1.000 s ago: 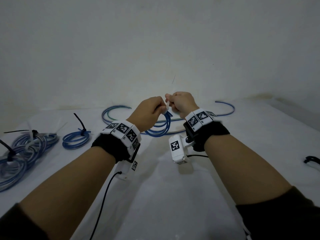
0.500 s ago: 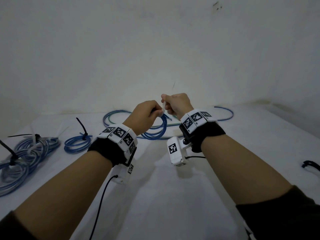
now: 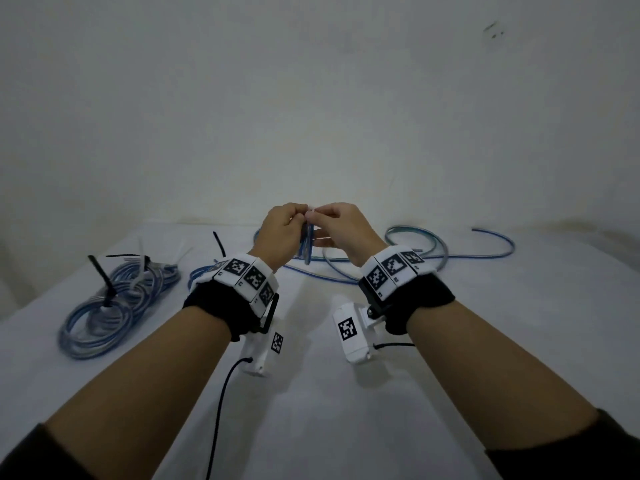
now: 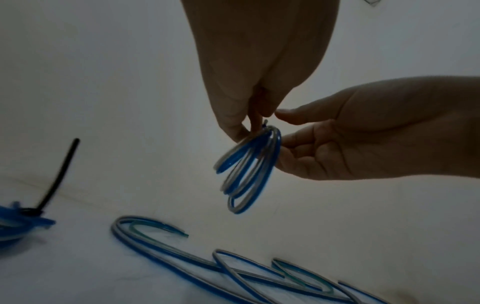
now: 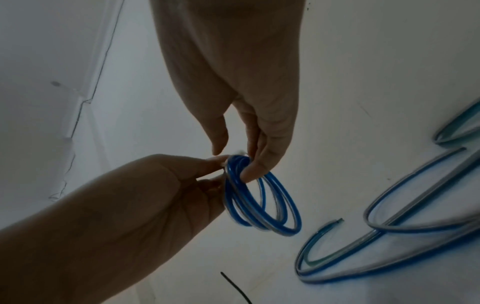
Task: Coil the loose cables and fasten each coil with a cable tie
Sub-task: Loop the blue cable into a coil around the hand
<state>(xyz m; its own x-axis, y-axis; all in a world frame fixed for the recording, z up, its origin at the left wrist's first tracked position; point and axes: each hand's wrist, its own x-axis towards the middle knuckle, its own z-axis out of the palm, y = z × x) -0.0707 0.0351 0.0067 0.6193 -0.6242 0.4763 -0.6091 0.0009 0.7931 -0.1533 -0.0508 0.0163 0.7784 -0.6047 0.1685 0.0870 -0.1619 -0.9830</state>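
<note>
The small blue coil (image 4: 249, 168) hangs straight down from both pinches; left hand (image 3: 282, 230) and right hand (image 3: 346, 226) clamp its top (tie barely visible).

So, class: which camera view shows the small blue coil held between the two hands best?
The right wrist view: the small blue coil hangs with its loops open to the camera, pinched at the top by both hands. The left wrist view shows it at a slant. In the head view it is edge-on and mostly hidden.
</note>
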